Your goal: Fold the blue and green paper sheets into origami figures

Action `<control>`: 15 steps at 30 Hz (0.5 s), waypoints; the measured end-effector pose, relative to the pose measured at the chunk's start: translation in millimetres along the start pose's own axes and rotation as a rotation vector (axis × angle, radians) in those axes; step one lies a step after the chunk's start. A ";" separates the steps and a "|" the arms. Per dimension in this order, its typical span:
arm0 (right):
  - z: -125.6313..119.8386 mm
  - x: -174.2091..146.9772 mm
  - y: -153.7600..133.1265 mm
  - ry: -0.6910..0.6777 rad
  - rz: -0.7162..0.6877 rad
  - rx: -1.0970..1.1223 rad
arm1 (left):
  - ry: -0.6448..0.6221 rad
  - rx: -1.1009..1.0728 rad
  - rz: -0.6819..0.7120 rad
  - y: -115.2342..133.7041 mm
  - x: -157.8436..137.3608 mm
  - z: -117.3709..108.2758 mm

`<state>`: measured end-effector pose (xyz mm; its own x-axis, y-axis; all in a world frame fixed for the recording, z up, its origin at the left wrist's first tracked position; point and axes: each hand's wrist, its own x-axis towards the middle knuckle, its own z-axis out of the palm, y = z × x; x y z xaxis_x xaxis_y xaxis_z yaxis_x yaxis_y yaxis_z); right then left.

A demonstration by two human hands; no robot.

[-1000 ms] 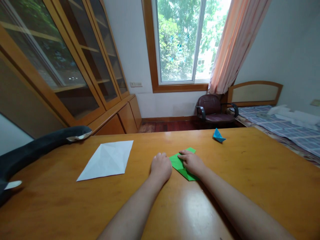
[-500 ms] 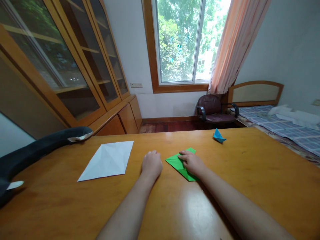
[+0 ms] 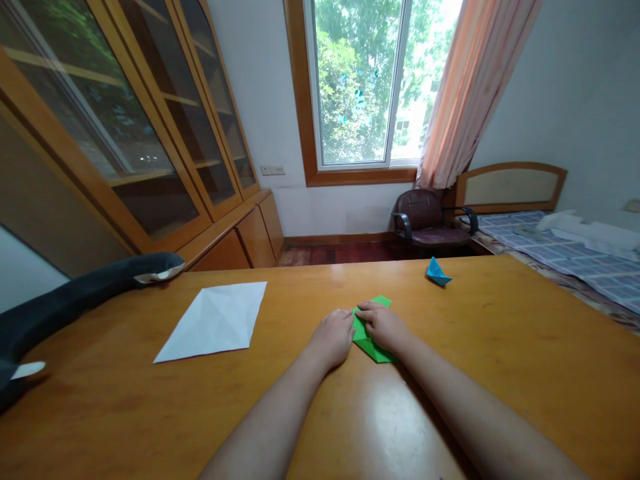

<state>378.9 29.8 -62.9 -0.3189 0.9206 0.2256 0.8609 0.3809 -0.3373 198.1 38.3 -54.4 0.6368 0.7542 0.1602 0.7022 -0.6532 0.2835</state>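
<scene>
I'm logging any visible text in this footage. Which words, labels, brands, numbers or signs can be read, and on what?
No text can be read in this view.
Green paper, white sheet, blue folded paper: no writing shows.
Wall plate: small dark marks, too small to read.
Window: teal marks, too small to make out.

Bright green is seen on the folded paper [image 3: 369,347], blue on the small paper boat [image 3: 437,273] and white on the flat sheet [image 3: 215,320]. The table [image 3: 150,420] is coloured orange-brown. The chair [image 3: 419,210] is covered in dark maroon, the curtain [image 3: 470,100] is tinted pink, and the bedsheet [image 3: 540,253] is patterned with blue-grey checks.
</scene>
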 end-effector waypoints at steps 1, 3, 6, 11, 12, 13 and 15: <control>0.5 -0.1 0.1 0.002 -0.002 0.002 | -0.001 0.000 0.003 0.0 0.1 -1.4; 0.7 -0.8 0.2 0.014 -0.010 0.011 | -0.004 0.000 0.015 0.2 0.0 -3.8; -1.8 -2.8 0.7 0.066 -0.029 0.021 | -0.015 -0.002 0.037 0.0 -0.9 -5.9; -10.4 -6.7 4.3 0.254 -0.117 0.028 | -0.022 0.051 0.012 2.0 -2.5 -7.2; -12.0 -7.4 4.8 0.297 -0.150 0.038 | -0.024 0.074 -0.012 3.1 -2.6 -7.8; -13.6 -8.0 4.9 0.340 -0.184 0.051 | -0.026 0.099 -0.045 4.2 -2.8 -8.6; -16.5 -9.1 3.5 0.417 -0.247 0.077 | -0.022 0.160 -0.141 6.2 -3.0 -11.0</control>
<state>391.4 21.4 -51.0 -0.3106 0.6944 0.6491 0.7427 0.6035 -0.2902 197.1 32.8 -42.7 0.5342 0.8383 0.1089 0.8253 -0.5451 0.1479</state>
